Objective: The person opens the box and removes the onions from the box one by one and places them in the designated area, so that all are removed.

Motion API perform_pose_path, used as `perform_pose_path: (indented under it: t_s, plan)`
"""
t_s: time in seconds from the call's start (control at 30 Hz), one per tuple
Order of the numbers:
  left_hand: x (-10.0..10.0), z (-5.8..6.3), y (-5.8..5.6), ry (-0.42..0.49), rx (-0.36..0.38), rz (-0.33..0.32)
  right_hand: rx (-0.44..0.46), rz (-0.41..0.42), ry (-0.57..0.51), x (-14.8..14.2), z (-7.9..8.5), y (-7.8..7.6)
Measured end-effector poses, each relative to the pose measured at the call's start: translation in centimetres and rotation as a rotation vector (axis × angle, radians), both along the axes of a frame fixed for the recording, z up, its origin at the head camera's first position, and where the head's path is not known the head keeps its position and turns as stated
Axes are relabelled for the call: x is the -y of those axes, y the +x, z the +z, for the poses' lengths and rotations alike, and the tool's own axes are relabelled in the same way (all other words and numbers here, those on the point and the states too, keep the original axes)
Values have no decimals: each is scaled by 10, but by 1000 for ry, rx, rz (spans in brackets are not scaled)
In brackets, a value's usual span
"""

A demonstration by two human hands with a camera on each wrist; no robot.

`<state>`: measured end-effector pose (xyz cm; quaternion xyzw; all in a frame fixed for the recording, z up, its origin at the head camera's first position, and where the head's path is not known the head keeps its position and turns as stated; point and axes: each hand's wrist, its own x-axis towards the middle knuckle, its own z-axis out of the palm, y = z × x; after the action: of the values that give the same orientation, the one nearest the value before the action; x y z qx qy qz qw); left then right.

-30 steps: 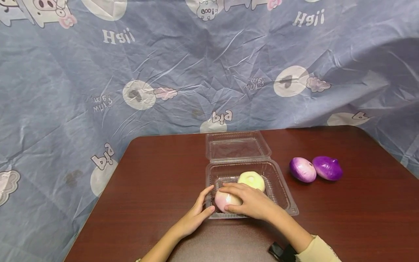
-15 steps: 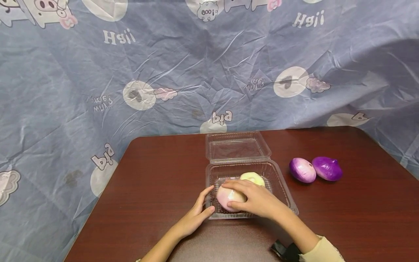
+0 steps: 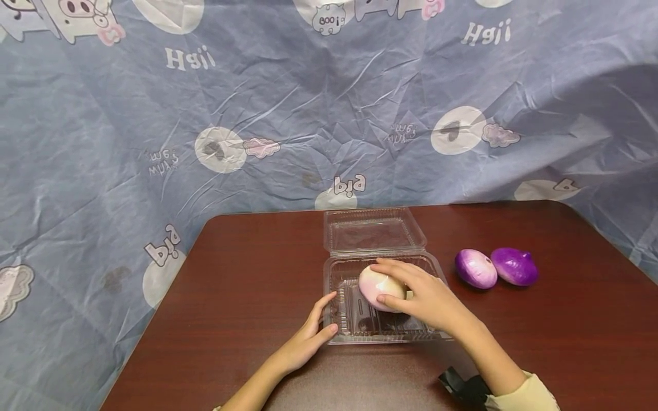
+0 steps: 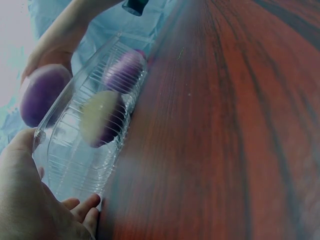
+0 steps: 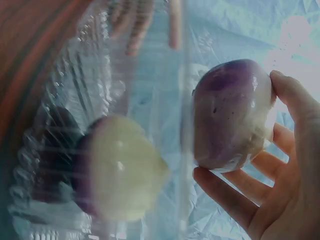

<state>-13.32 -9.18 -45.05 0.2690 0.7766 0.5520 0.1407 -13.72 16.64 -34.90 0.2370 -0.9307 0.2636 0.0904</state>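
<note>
My right hand (image 3: 437, 302) grips a pale pink and purple onion (image 3: 377, 290), fingers over its far side and thumb on its near side. In the right wrist view this onion (image 5: 232, 115) is beside the rim, apart from the container's wall. A clear plastic container (image 3: 354, 337) lies below with its lid folded back. Inside it sits a pale yellow onion (image 5: 125, 165), mostly hidden behind my right hand in the head view. My left hand (image 3: 303, 345) rests at the container's left side, thumb and forefinger extended against the rim.
Two purple onions, a pink-white one (image 3: 476, 269) and a darker one (image 3: 514, 266), lie side by side on the brown table (image 3: 257, 257) right of the container. A blue printed cloth (image 3: 308, 114) hangs behind. A black strap (image 3: 462, 385) is by my right wrist.
My right hand has lifted the pink onion off the container's front left and moved it right and away from me, over the yellow onion. The left hand has stayed put.
</note>
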Motion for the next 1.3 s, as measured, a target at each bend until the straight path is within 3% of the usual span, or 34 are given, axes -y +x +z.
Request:
perform_pose_path:
  t_s: [0.47,0.7,0.87,1.3]
  plan:
    - [1,-1,-2,-6,2,-29,-168,-134,-83,-42,-2,9]
    - [1,0,-2,-1,11,-27,-162,-231,-124,-67,-8,21]
    - [1,0,-2,-1,9,-24,-206,-285,-155,-81,-14,27]
    - [1,0,-2,5,16,-32,-205,-405,-116,-105,-27,34]
